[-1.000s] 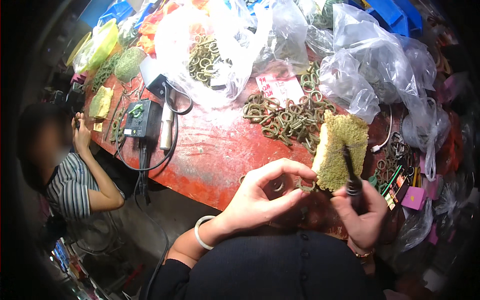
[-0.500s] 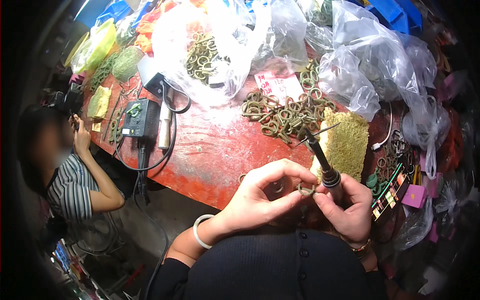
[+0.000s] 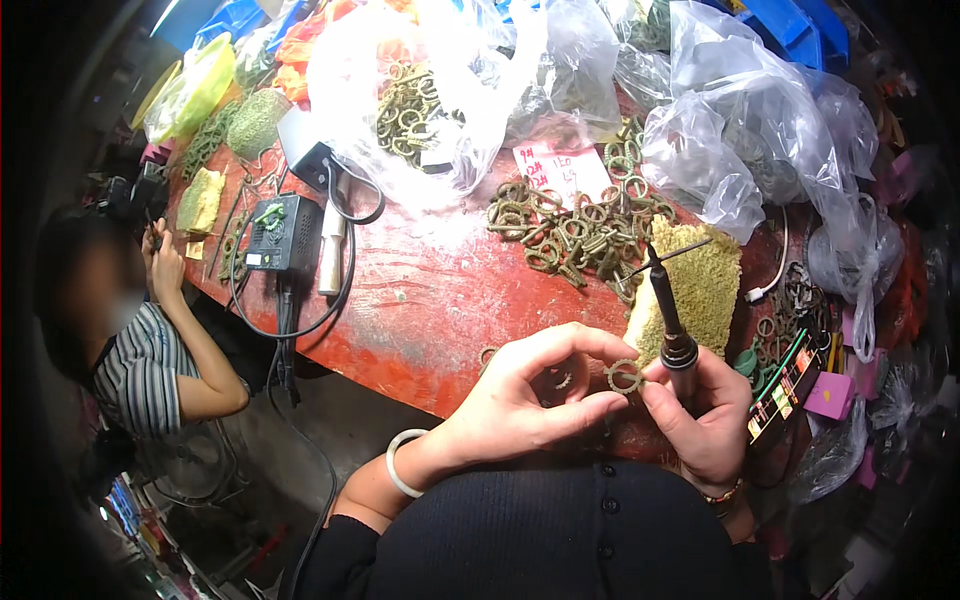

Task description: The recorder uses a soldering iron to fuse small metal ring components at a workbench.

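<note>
My left hand [image 3: 530,400] pinches a small olive-green ring [image 3: 612,379] between thumb and forefinger, its round opening facing up. Wrapped in my right hand [image 3: 708,425] is a soldering iron [image 3: 667,308] with a dark shaft pointing away from me and a thin dark crosspiece near its tip. My right thumb and forefinger are at the ring's right side; I cannot tell whether they touch it. Beyond the iron lies a yellowish sponge-like block [image 3: 708,285], beside a heap of similar green rings [image 3: 575,235].
Clear plastic bags [image 3: 735,120] and a paper slip with red writing [image 3: 565,170] lie across the red table [image 3: 400,345]. A black power box [image 3: 283,235] with cables stands left. At far left sits another person [image 3: 160,370]. A small colourful panel [image 3: 785,390] is right.
The ring has turned so its opening shows. The soldering iron's tip has swung right, and my right hand has shifted slightly right. The other person's hands have moved.
</note>
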